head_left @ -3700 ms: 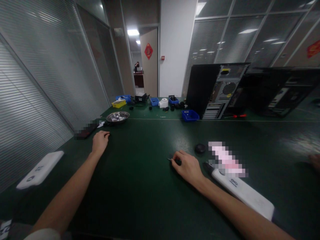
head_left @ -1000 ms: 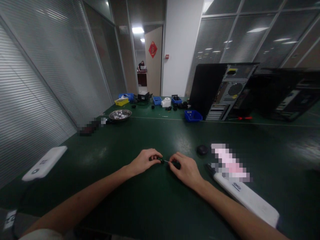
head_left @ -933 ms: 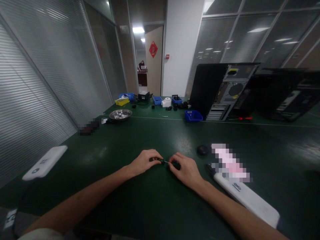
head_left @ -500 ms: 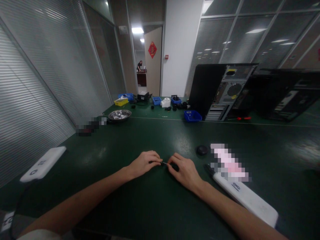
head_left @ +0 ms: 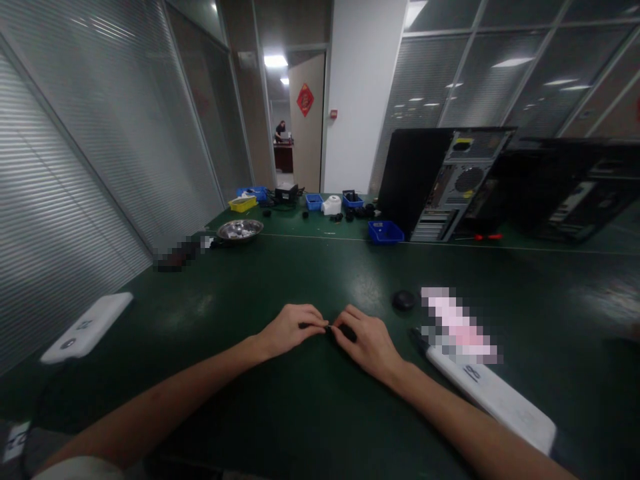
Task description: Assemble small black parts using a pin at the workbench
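Over the green tabletop (head_left: 300,413), my left hand (head_left: 291,329) is closed in a pinch at its fingertips. Facing it, my right hand (head_left: 367,341) is also pinched, thumb and fingers curled together. Between the two sets of fingertips sits a small dark piece (head_left: 329,329) with a thin pale tip or pin. It is too small to name, and the fingers hide most of it. Something dark shows inside the curl of my right hand, though I cannot tell an object from shadow. A round black object (head_left: 404,301) lies beyond my right hand.
White power banks lie left (head_left: 87,328) and right (head_left: 493,393). A metal bowl (head_left: 240,231) holds small parts. A blue bin (head_left: 385,232) stands before a black computer tower (head_left: 425,180). Farther back are a yellow tray (head_left: 243,204), a white device (head_left: 331,205) and small black parts.
My left hand has shifted slightly right, bringing its fingertips closer to my right hand. The thin metal bit visible between them now shows less. My right hand has barely moved.
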{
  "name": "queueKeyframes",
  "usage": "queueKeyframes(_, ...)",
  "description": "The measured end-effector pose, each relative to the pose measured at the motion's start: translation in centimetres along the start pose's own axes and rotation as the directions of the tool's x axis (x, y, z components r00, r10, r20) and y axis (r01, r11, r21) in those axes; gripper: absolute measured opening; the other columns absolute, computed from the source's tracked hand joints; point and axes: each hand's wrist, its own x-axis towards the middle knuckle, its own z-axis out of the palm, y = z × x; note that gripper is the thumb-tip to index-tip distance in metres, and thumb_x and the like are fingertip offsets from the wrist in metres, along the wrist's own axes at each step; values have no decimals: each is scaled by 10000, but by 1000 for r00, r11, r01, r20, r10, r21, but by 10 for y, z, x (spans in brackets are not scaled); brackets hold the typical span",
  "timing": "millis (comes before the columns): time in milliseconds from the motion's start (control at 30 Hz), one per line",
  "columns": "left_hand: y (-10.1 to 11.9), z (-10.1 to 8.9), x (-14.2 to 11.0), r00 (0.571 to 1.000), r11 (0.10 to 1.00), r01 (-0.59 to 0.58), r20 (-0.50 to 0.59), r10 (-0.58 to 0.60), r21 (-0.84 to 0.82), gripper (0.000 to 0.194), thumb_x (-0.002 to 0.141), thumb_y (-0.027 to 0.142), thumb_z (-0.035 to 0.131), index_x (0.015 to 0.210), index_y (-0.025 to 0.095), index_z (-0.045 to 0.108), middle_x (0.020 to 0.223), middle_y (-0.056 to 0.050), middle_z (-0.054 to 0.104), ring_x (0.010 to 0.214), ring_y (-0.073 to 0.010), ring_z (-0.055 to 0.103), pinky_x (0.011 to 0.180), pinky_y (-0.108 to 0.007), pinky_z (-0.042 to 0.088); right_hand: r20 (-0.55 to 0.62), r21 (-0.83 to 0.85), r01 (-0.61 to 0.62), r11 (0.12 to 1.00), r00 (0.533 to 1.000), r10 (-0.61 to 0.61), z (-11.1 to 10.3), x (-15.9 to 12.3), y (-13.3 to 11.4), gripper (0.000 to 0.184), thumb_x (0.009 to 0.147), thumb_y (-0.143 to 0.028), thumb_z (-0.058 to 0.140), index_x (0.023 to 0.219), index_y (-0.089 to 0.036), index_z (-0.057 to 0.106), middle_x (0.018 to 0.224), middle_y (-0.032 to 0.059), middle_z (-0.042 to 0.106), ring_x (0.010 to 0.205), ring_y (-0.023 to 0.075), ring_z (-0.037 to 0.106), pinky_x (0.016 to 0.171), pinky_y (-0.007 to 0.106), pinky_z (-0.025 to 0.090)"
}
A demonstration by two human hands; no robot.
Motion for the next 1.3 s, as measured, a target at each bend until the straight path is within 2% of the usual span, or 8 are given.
queueKeyframes(133, 5, 0, 0, 1000, 1000, 18, -12, -18, -24, 243, 1003, 284, 600, 1194, 240, 744, 1155, -53, 696, 1033, -172, 659, 940, -326, 531, -17, -7, -11, 1000, 1000, 11, 1, 0, 2, 175, 1018, -348, 521, 981, -255, 664, 990, -5, 653, 752, 126, 614, 663, 250, 406)
queueKeyframes(400, 13, 4, 3, 999, 980, 28, 37, -36, 197, 442, 1011, 251, 547, 1450, 295, 566, 1160, -81, 607, 1059, -212, 572, 912, -350, 498, -79, -98, -125, 987, 990, 117, 2, 1, 7, 195, 1028, -346, 500, 967, -243, 654, 1000, 10, 657, 789, 148, 640, 662, 266, 399)
queueKeyframes(767, 13, 3, 3, 999, 988, 31, 29, -35, 152, 328, 1018, 245, 539, 1331, 256, 635, 1209, -84, 649, 1124, -225, 577, 987, -390, 485, -50, -226, -171, 959, 985, 164, -3, 0, 9, 163, 1011, -336, 521, 954, -250, 648, 981, 21, 647, 739, 151, 628, 593, 270, 323)
queueKeyframes(967, 12, 5, 9, 994, 988, -53, 100, 38, 147, 282, 1031, 254, 523, 1276, 258, 664, 1282, -67, 672, 1217, -220, 578, 1082, -417, 435, -58, -220, -204, 954, 979, 196, -2, 0, 8, 162, 1010, -345, 532, 943, -256, 651, 968, 16, 651, 769, 160, 641, 597, 276, 322)
queueKeyframes(1067, -10, -5, 8, 998, 984, -21, 67, 9, 179, 312, 1040, 263, 497, 1310, 250, 652, 1256, -74, 690, 1179, -213, 603, 1054, -406, 459, -53, -209, -208, 956, 978, 201, -3, 0, 8, 156, 1006, -347, 536, 954, -259, 653, 982, 16, 657, 795, 164, 646, 604, 271, 332)
queueKeyframes(1133, -38, -23, 2, 994, 964, 109, -33, -104, 244, 336, 1033, 277, 502, 1340, 258, 638, 1278, -67, 684, 1174, -206, 612, 1029, -384, 482, -46, -202, -208, 957, 978, 202, -4, -1, 9, 155, 1005, -348, 535, 962, -259, 655, 993, 18, 660, 793, 163, 645, 603, 269, 336)
queueKeyframes(1200, -71, -52, -9, 940, 879, 334, -185, -286, 340, 349, 1016, 303, 525, 1346, 281, 638, 1289, -47, 684, 1161, -201, 627, 1016, -360, 494, -41, -196, -208, 958, 978, 204, -4, -1, 9, 161, 1006, -348, 529, 968, -259, 658, 1001, 19, 661, 788, 162, 644, 604, 268, 339)
queueKeyframes(1300, -115, -103, -36, 835, 754, 533, -380, -398, 383, 337, 993, 270, 504, 1269, 205, 687, 1281, -106, 684, 1199, -261, 612, 1079, -424, 448, -35, -187, -210, 960, 978, 207, -5, -1, 9, 163, 1006, -347, 527, 971, -260, 661, 1005, 17, 662, 795, 161, 646, 609, 265, 345)
